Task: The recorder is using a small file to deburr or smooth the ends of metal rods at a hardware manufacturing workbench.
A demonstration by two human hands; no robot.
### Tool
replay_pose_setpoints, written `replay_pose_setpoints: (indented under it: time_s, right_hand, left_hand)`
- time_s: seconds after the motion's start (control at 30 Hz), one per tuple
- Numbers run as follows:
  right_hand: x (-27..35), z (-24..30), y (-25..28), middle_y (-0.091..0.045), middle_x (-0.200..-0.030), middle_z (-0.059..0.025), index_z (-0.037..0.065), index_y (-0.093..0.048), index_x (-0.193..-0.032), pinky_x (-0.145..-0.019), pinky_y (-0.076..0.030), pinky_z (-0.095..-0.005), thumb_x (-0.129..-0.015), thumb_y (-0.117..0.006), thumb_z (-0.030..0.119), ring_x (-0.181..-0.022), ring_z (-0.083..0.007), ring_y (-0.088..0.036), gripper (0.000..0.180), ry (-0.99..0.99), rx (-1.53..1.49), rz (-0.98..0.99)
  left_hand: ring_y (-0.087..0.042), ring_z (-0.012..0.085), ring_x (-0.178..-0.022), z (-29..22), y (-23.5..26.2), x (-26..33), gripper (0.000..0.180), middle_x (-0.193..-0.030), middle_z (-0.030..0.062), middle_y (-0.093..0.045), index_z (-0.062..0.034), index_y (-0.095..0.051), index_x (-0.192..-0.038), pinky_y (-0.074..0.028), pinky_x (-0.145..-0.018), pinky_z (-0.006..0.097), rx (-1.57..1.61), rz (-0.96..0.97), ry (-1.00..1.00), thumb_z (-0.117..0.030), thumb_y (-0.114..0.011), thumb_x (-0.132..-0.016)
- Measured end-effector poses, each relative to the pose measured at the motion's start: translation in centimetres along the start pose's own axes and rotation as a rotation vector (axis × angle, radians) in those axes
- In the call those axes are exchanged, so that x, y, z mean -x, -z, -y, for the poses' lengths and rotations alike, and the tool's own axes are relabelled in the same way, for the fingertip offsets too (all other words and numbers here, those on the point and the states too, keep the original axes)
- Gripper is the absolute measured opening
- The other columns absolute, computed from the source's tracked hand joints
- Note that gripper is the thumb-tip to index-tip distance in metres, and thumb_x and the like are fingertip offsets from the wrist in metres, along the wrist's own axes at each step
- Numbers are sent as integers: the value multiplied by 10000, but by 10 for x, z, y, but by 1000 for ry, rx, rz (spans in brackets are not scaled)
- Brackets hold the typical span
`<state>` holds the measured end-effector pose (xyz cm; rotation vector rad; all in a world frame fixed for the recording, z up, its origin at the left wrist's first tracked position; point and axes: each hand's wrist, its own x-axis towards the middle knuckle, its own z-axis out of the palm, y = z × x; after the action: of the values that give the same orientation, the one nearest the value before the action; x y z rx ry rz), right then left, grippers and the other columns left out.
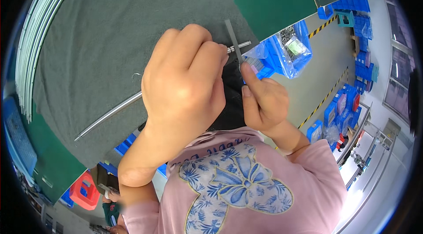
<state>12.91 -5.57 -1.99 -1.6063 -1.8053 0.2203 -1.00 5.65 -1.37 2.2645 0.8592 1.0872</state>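
Note:
A long, thin metal rod (110, 115) slants over the grey cloth, its middle hidden behind my left hand (185, 73). That hand is closed around it, and the stepped rod end (245, 44) sticks out past the fingers. My right hand (266, 102) pinches the narrow end of a slim flat file (232, 36) between thumb and finger. The file stands across the rod end and overlaps it in the picture; whether they touch, I cannot tell. On the cloth left of my left hand lies a small curled wire-like piece (136, 76).
Grey cloth (101, 27) covers much of the green table (273, 5). Many similar rods (44, 27) lie bundled at the far left. Beyond the table's right edge is a blue bin (275, 60) with bagged metal parts. A red stool (84, 193) and another person (112, 207) are at lower left.

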Motion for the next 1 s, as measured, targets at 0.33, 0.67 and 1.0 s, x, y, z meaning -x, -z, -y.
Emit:
replay_pose_setpoints:
  time_s: [0.33,0.67,1.0]
  right_hand:
    - [-28,3,-3,-507,-524,-48,-50,-634,-1136,-395,-342,-301,-680,-585,-52,-375,-170,-439,459,-7,25,-66]
    - [-35,15,14,-542,-576,-104,-41,-619,-1170,-439,-359,-286,-736,-552,-105,-418,-189,-453,444,-99,6,82]
    - [-22,15,9,-494,-496,-49,-38,-649,-1118,-391,-352,-283,-646,-568,-61,-371,-168,-452,479,-39,89,71]
  left_hand:
    - [-482,247,-644,0,0,0,205,-769,59,-500,-44,-577,-717,-420,-532,346,-19,-1,-27,37,-633,-537]
    - [-481,239,-607,-1,2,-1,186,-749,78,-536,-6,-583,-729,-384,-528,323,19,-3,-4,102,-679,-612]
    - [-488,237,-612,0,2,0,190,-744,83,-540,-4,-588,-735,-382,-522,320,26,-29,-7,110,-679,-613]
